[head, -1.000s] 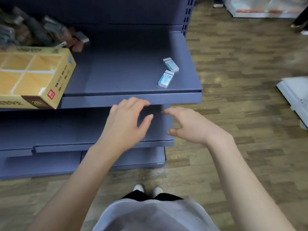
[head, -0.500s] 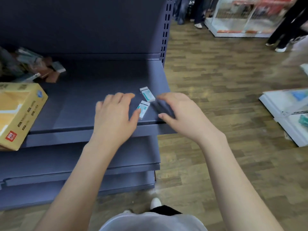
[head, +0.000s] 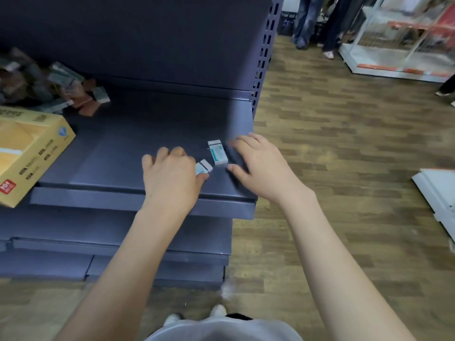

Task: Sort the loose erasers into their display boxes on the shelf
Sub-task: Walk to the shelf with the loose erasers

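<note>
Two white erasers in teal sleeves lie near the right front corner of the dark blue shelf (head: 138,134). My left hand (head: 170,178) covers part of the nearer eraser (head: 203,166) and pinches it between thumb and forefinger. The farther eraser (head: 217,152) lies free on the shelf. My right hand (head: 261,166) hovers just right of it with fingers spread, touching neither eraser. A yellow display box (head: 32,153) with open compartments overhangs the shelf's front edge at the far left. A heap of loose erasers (head: 51,87) sits behind the box.
Two lower shelf tiers (head: 123,242) step out below the top one. The shelf's perforated end post (head: 264,57) stands at the right, with wooden floor beyond. A white fixture (head: 438,193) lies at the right edge, and people's legs (head: 317,20) and a glass case stand farther back.
Both hands moved up from the lower shelf edge onto the top shelf. My left hand closed over the nearer eraser, and my right hand came beside the farther one.
</note>
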`<state>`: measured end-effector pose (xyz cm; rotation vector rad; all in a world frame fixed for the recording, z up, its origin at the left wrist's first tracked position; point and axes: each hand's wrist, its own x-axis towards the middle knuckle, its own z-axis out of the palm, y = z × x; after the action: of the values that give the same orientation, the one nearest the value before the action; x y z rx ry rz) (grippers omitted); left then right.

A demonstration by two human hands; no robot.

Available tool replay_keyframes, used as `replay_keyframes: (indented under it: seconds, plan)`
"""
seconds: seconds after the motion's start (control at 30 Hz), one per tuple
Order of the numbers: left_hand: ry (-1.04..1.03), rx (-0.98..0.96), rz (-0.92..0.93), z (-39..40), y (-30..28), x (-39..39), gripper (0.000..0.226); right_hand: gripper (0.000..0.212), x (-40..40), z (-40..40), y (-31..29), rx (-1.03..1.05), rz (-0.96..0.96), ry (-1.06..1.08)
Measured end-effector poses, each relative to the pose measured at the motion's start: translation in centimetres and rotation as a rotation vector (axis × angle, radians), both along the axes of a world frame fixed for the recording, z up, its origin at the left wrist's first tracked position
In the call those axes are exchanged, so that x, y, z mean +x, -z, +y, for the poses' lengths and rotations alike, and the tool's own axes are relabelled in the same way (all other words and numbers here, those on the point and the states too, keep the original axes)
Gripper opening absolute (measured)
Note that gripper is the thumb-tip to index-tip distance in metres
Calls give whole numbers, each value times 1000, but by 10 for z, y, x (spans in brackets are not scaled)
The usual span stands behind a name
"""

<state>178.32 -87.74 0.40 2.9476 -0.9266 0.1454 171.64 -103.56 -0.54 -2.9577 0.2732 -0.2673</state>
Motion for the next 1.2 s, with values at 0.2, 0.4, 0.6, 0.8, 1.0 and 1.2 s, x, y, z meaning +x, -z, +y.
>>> replay_keyframes:
  seconds: [0.2, 0.4, 0.6, 0.8, 1.0, 1.2]
  plan:
    - [-81, -159, -56, 18, -5, 15, 31, 48, 23, 12, 2, 86, -61, -84]
    - [-136, -141, -119, 43, -7, 21, 34, 58, 37, 33, -6, -22, 102, 14]
    - [-188, -129, -163, 65, -8, 21, 33, 56, 42, 53, -3, 23, 109, 108]
    - [-128, -248, -188, 75, -7, 25, 27, 62, 45, 71, -3, 184, -8, 71]
    - [-88, -414, -239, 106, -19, 37, 25, 61, 56, 104, -19, 289, -112, 15]
    - [-29, -483, -295, 171, -30, 65, 18, 62, 83, 170, -41, 349, -216, -22]
